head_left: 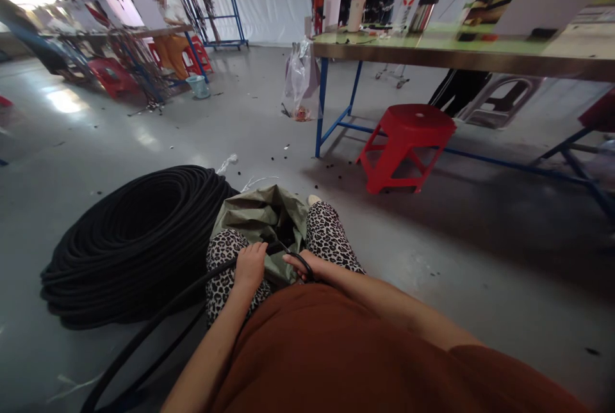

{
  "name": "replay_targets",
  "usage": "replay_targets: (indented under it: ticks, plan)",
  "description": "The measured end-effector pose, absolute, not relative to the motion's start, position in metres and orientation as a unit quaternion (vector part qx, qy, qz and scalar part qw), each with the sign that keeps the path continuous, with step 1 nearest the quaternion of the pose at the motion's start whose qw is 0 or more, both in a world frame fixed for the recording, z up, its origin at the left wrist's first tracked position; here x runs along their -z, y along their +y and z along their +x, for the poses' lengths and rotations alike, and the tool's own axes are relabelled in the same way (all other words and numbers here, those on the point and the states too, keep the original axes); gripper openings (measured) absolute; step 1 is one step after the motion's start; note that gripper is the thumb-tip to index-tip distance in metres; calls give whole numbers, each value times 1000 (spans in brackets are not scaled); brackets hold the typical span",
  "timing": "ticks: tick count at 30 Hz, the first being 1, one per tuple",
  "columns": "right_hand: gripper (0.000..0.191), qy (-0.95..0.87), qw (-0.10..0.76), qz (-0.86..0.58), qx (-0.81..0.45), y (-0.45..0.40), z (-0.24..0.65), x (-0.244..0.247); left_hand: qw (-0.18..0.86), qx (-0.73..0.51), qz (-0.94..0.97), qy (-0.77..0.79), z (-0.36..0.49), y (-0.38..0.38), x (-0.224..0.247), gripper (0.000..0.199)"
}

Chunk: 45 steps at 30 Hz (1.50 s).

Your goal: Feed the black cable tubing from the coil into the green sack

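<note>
My left hand [251,264] is closed around a thick black cord [192,286], close to its end. From that grip the cord loops down to the lower left. In my right hand [307,264] is a pair of scissors [303,262] with black handles; the blades point toward the cord's end just past my left fingers. Whether the blades touch the cord I cannot tell. Between my knees stands an olive-green sack [245,213] with its mouth open and dark contents inside. A large coil of black cord [139,246] lies on the floor to my left.
A red plastic stool [408,144] stands ahead to the right, before a long table [432,54] with blue legs. A clear plastic bag [302,80] hangs at its corner. Co-workers sit farther off. Small black scraps dot the grey floor [259,125].
</note>
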State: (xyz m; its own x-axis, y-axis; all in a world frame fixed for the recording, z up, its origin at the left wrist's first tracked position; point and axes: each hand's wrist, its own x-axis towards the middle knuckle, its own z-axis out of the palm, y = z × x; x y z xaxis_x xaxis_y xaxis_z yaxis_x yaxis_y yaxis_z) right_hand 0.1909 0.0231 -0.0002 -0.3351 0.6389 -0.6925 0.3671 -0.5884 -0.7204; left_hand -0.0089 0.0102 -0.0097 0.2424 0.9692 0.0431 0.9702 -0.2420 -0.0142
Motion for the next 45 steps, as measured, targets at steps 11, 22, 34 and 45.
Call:
replay_targets:
  ticks: [11,22,34,45]
  plan:
    - [51,-367,121,-537,-750,23,192,13,44,36,-773,-632,-9,8,8,38]
    - [57,-428,79,-495,-752,24,196,30,17,38,-761,-647,-8,8,5,38]
    - [56,-438,86,-505,-739,21,195,15,20,27,-775,-631,-7,6,8,38]
    - [52,-418,96,-505,-749,22,192,19,8,28,-782,-623,-4,6,8,38]
